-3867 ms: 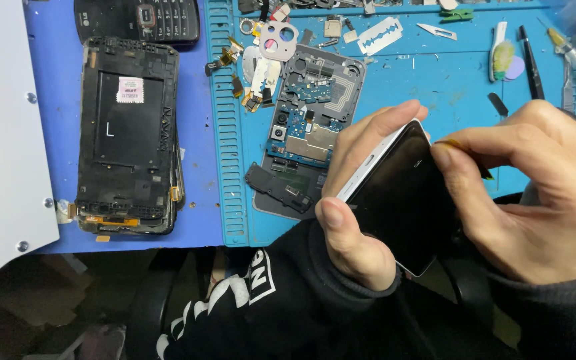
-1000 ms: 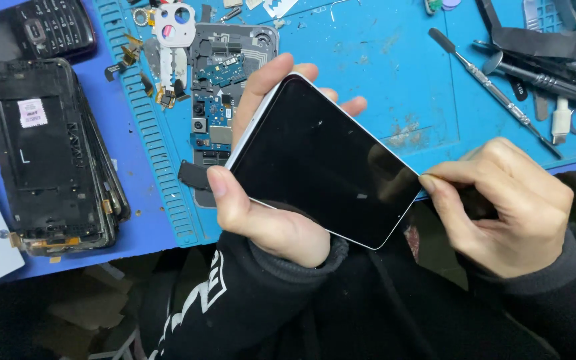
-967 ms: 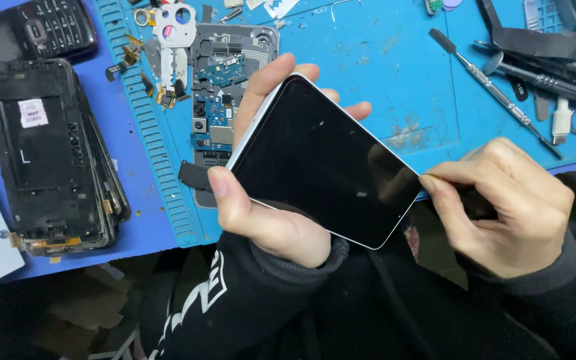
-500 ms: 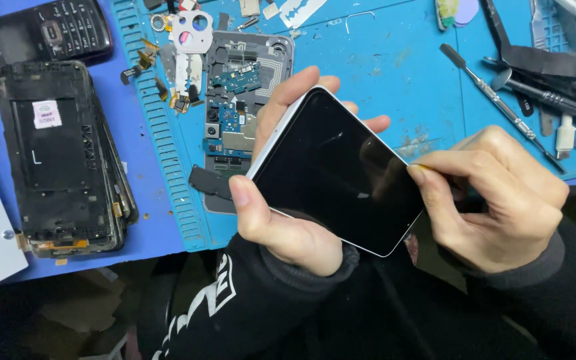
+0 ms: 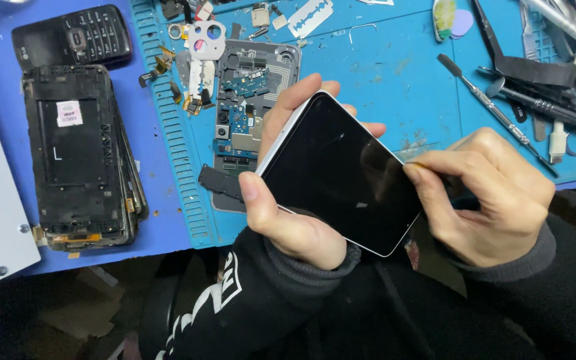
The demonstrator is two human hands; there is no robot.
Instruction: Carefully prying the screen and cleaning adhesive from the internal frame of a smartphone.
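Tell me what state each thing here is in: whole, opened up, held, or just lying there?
Smartphone: screen dark, held tilted above the mat.
Left hand: gripping the smartphone's edges.
Right hand: pinched shut at the smartphone's right edge; what it holds is hidden.
Opened phone body: back off, circuit boards exposed, lying on the mat.
Stack of phone frames: stripped, piled flat.
Keypad phone: whole, screen dark.
Razor blade: lying loose.

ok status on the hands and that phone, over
Left hand grips smartphone, dark screen up, above blue mat. Right hand pinches at its right edge; what it holds is hidden. Nothing in the way.
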